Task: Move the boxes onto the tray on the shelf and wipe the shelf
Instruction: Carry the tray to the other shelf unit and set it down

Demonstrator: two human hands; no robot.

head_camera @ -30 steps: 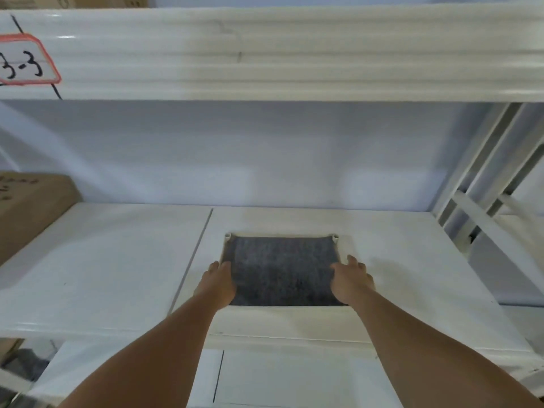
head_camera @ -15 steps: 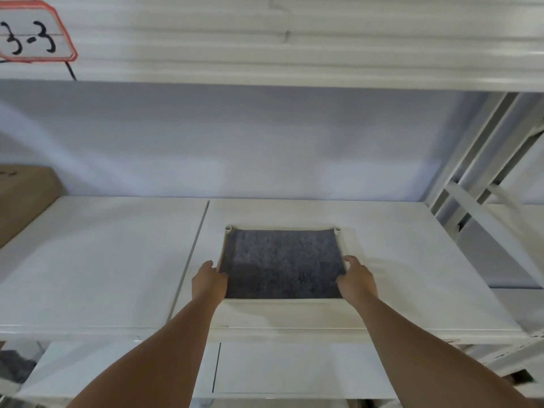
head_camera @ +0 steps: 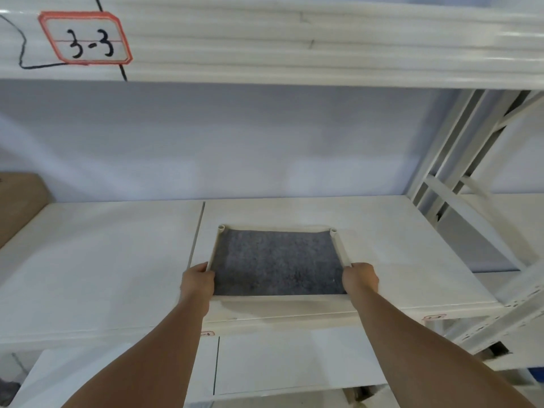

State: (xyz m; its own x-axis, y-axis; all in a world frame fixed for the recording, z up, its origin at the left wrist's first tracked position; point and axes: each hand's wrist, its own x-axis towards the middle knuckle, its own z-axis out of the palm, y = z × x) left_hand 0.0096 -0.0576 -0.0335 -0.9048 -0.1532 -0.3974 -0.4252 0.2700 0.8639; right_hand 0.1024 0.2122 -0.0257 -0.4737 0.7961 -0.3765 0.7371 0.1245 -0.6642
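Observation:
A flat tray (head_camera: pixel 340 245) with white tube rails and a dark grey felt bottom lies on the white shelf (head_camera: pixel 103 260), right of the seam between two shelf boards. My left hand (head_camera: pixel 197 282) is closed on the near end of the tray's left rail. My right hand (head_camera: pixel 360 278) is closed on the near end of the right rail. Nothing lies on the felt. One brown cardboard box (head_camera: pixel 17 201) is partly in view at the far left of the shelf; most of it is cut off by the frame edge.
A white beam (head_camera: pixel 294 39) with a red-framed label "3-3" (head_camera: pixel 85 39) runs overhead. White diagonal braces (head_camera: pixel 459 160) close the shelf's right side. A lower shelf board (head_camera: pixel 279 363) shows beneath my arms.
Both hands have slid back along the tray's side rails to its near corners and closed on them. The view has shifted, so less of the box shows.

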